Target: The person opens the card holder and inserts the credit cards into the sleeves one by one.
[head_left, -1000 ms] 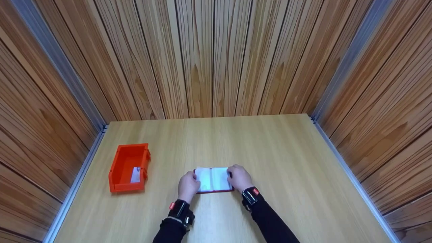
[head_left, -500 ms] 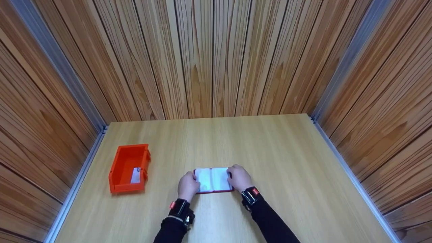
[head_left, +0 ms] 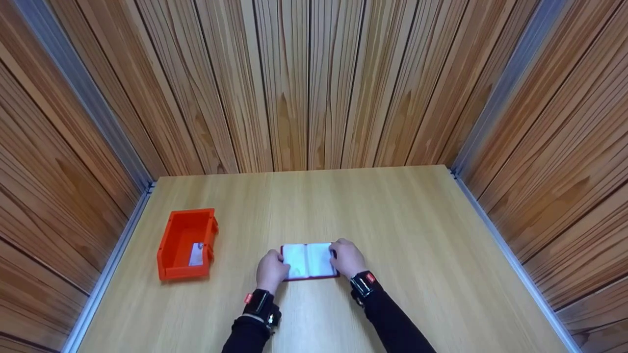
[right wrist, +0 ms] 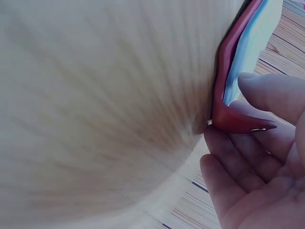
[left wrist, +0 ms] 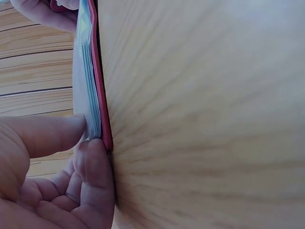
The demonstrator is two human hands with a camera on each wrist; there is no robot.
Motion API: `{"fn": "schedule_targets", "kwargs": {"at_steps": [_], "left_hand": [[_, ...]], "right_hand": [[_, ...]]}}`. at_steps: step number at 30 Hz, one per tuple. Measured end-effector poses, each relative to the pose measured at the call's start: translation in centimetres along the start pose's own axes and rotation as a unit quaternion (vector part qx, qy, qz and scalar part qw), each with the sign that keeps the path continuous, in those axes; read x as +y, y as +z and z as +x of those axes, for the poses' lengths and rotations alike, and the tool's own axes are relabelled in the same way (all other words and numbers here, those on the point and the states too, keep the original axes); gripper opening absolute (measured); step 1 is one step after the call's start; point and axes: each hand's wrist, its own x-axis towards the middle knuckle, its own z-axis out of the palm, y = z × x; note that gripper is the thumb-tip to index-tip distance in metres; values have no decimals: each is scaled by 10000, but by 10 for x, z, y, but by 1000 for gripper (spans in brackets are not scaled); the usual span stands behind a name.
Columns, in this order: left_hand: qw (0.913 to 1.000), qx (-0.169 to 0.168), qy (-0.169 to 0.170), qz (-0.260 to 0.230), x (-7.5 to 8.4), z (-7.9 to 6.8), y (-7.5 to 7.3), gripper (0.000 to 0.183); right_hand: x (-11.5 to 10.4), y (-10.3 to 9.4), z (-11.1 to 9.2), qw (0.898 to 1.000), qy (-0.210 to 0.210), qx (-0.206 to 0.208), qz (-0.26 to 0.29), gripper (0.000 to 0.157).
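A small red card holder lies opened flat on the table, showing pale, glossy sleeves on both halves. At its left edge my left hand pinches it, thumb on the sleeves and curled fingers against the side. My right hand grips the opposite edge. In the right wrist view its thumb lies against the sleeves, and a red closing flap with a small slot bends out over the fingers. The stacked layers of the sleeves show edge-on in the left wrist view.
An orange bin stands on the left of the wooden table, with a whitish card inside it. Wood-panelled walls with metal corner rails enclose the table at the back and both sides.
The left hand has shifted very slightly left at the card holder's edge. Otherwise the hands and the card holder stay as they were.
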Motion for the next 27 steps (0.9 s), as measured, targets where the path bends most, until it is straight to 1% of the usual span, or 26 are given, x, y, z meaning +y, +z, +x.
{"fn": "schedule_targets", "kwargs": {"at_steps": [3,9,13,17,20,23,24,27], "left_hand": [[10000,3,36,-22,-1,1,0,17],[9996,-123,-210,-123,-1,2,-1,17],[9990,-227,-346,-180,0,1,-4,18],[9993,-118,-232,-250,-1,1,-8,18],[9993,2,-196,-320,-1,4,-17,20],[9984,2,-342,-440,-1,8,-31,22],[9985,77,-291,-453,-1,10,-36,22],[9982,409,0,-439,-6,16,-51,19]], "right_hand": [[-1,0,0,10000,13,-29,26,21],[-3,0,1,9997,182,-154,27,24],[-4,1,1,9997,189,-126,41,24],[-4,1,2,9997,188,-132,66,25],[-3,2,2,9995,247,-175,122,26],[-2,2,1,9995,237,-156,145,26],[-1,2,1,9996,200,-128,126,25],[0,3,0,9999,87,-34,64,23]]}}
